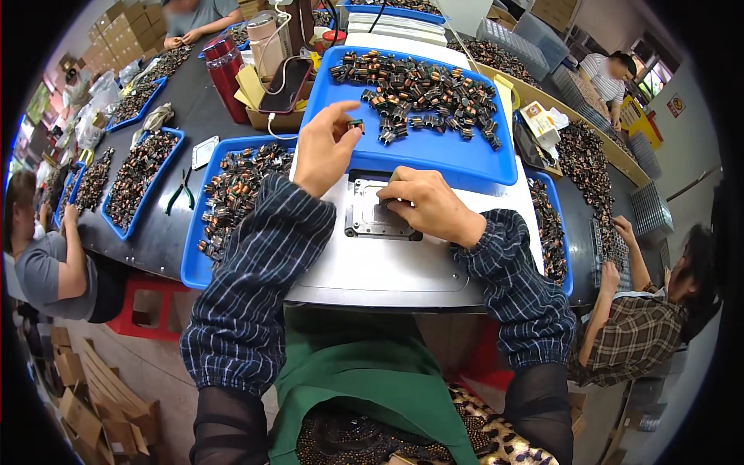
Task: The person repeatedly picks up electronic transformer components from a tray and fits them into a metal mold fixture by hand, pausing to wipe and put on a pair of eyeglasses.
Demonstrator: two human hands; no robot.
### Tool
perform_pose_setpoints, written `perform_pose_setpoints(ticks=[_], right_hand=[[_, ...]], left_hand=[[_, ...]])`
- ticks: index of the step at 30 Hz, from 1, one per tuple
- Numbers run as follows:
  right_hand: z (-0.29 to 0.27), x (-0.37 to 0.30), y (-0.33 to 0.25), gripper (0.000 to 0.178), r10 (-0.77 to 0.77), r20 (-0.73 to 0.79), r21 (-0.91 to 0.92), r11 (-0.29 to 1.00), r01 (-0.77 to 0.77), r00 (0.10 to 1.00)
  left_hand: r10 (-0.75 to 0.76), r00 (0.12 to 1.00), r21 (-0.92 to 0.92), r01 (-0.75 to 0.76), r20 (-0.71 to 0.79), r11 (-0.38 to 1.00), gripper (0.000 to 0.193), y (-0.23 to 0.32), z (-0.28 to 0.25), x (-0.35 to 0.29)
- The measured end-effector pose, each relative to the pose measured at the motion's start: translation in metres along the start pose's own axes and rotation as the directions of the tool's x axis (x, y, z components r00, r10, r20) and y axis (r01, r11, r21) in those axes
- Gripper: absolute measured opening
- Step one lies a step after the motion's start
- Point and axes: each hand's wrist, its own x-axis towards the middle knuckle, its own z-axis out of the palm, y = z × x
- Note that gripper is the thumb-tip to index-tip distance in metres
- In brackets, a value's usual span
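Busy workshop at far left, with a seated co-worker in a grey top (50,260) beside a long black workbench (155,246). Next along, green-handled pliers (180,194), then a shallow blue plastic tray (198,270) heaped with loose dark-and-copper coil parts (248,174). Farther right, raised off the surface, the left hand (324,151), with thumb and forefinger pinched narrow on a small dark component with a touch of green and copper (356,126), held in the air at the left side of a larger blue plastic tray (457,161). Probably very light and stiff, perhaps a little slippery between bare fingertips, likely fragile at the windings. Best taken by two opposite sides of the body, with little pressure on the coil. Below the larger tray, on a smooth silver-white work surface (372,275), a rectangular silver metal fixture (376,226). Over that, the right hand (434,205), fingers curled down close to the metal; cannot tell whether gripping anything. Past the wrist, a narrow strip of another blue tray (567,271), then at far right a co-worker in a brown plaid shirt (639,329).
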Motion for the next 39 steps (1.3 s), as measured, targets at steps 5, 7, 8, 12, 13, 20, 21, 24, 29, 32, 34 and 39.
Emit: perform_pose_setpoints(ticks=[5,7,8,12,13,20,21,24,29,32,34,39], right_hand=[[0.006,0.003,-0.006,0.014,-0.001,0.035,-0.038,0.999,0.002,0.999],[0.005,0.009,-0.008,0.013,0.018,0.116,-0.135,0.991,-0.002,0.993],[0.008,0.008,-0.008,0.013,0.017,0.119,-0.137,0.991,0.0,0.993],[0.0,0.004,-0.002,0.011,0.095,-0.023,0.142,0.986,-0.091,0.995],[-0.008,0.005,0.001,0.011,0.229,-0.002,0.342,0.915,-0.214,0.973],[-0.049,0.02,0.036,0.017,0.587,-0.008,0.791,0.5,-0.354,0.81],[-0.047,0.024,0.042,0.017,0.589,-0.012,0.794,0.497,-0.35,0.808],[-0.023,0.04,0.064,0.02,0.217,-0.273,0.082,0.976,-0.202,0.937],[-0.014,0.046,0.062,0.021,0.29,-0.19,-0.147,0.936,-0.319,0.938],[-0.018,0.04,0.07,0.019,0.31,-0.231,-0.076,0.939,-0.335,0.922],[-0.019,0.038,0.071,0.017,0.328,-0.302,0.116,0.945,-0.307,0.895],[-0.034,0.03,0.047,0.019,0.541,-0.216,0.53,0.764,-0.368,0.813]], left_hand=[[-0.162,0.986,-0.363,0.166,0.043,0.917,0.023,0.006,-0.005,-0.03],[-0.093,0.992,-0.147,0.105,0.083,0.984,0.02,0.013,-0.008,-0.038],[-0.09,0.992,-0.032,0.093,0.085,0.995,0.018,0.016,-0.009,-0.042],[-0.038,0.993,-0.103,0.049,0.111,0.993,0.018,0.016,-0.003,-0.05],[-0.038,0.987,-0.074,0.05,0.156,0.996,0.018,0.019,-0.005,-0.052],[0.05,0.95,0.062,-0.073,0.307,0.995,0.016,0.028,0.0,-0.059],[0.128,0.934,0.119,-0.176,0.334,0.977,0.015,0.027,0.001,-0.059],[0.162,0.914,0.178,-0.242,0.372,0.954,0.014,0.032,0.006,-0.057],[0.171,0.896,0.247,-0.29,0.411,0.925,0.013,0.032,0.005,-0.057],[0.158,0.886,0.226,-0.277,0.436,0.934,0.013,0.034,0.008,-0.056],[0.207,0.877,0.265,-0.344,0.434,0.901,0.013,0.034,0.01,-0.058],[0.256,0.865,0.338,-0.418,0.433,0.843,0.011,0.027,0.013,-0.058]])
